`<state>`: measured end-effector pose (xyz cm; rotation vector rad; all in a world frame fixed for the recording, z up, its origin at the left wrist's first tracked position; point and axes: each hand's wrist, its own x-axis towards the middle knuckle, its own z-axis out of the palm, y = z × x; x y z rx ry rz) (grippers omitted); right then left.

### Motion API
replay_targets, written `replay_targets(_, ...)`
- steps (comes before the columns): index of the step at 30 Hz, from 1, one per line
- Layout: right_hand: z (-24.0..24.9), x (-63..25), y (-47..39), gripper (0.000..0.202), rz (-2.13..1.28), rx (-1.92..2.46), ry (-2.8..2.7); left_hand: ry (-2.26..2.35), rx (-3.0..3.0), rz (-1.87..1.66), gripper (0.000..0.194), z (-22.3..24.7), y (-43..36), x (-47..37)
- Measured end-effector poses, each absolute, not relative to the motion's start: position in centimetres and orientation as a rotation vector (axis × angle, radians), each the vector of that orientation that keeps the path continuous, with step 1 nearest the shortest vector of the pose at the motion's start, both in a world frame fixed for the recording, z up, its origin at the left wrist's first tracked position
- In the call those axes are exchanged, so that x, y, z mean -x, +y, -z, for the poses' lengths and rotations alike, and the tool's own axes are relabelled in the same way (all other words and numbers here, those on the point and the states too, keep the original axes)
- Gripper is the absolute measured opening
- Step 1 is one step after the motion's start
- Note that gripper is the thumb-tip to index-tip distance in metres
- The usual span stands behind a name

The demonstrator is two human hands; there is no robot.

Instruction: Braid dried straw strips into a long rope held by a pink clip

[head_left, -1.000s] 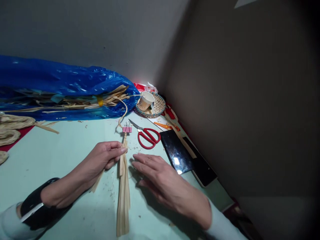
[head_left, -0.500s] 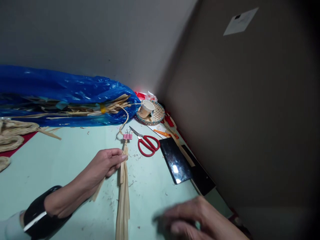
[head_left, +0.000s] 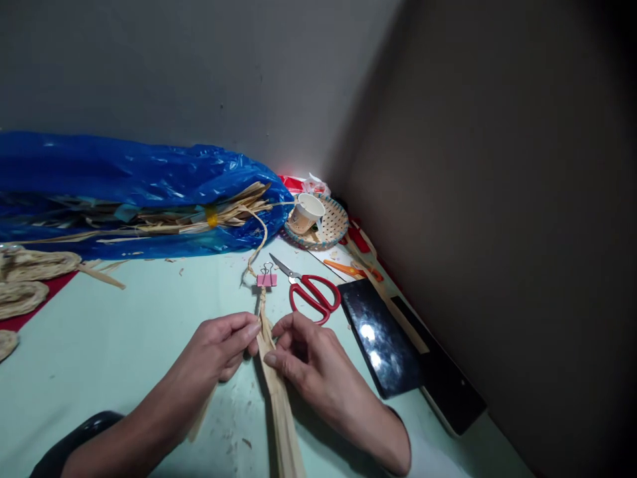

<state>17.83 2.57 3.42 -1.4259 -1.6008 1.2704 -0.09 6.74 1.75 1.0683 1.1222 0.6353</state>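
- Now gripping straw strips (head_left: 284, 411) with right hand (head_left: 326, 378), previously away
- Still pinching strips with left hand (head_left: 216, 350), below pink clip (head_left: 267, 280), over desk (head_left: 124, 345)
- Counting two hands, one pink clip, one cup (head_left: 303, 216)

No legible text or labels anywhere.

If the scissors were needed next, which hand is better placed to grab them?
Right, I'd judge. The right hand is just below the red-handled scissors, though its thumb is on the pale strips. The left hand is farther off, across the strips, and pinching them.
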Motion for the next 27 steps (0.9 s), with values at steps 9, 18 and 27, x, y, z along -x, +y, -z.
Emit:
replay_targets(9,-4.0,-18.2,1.9,0.020,-0.940,1.583,-1.843,1.071,-1.049,-0.570,0.042,-1.2,6.8,0.7)
replay_targets(18,-4.5,-18.2,0.8,0.016,-0.704,1.697,-1.919,1.050,-1.023,-0.572,0.041,-1.2,6.8,0.9)
replay_targets(27,-5.0,-17.3,0.4,0.015,-0.768,1.974,-1.963,1.103,-1.008,-0.547,0.044,-0.5,6.6,1.1)
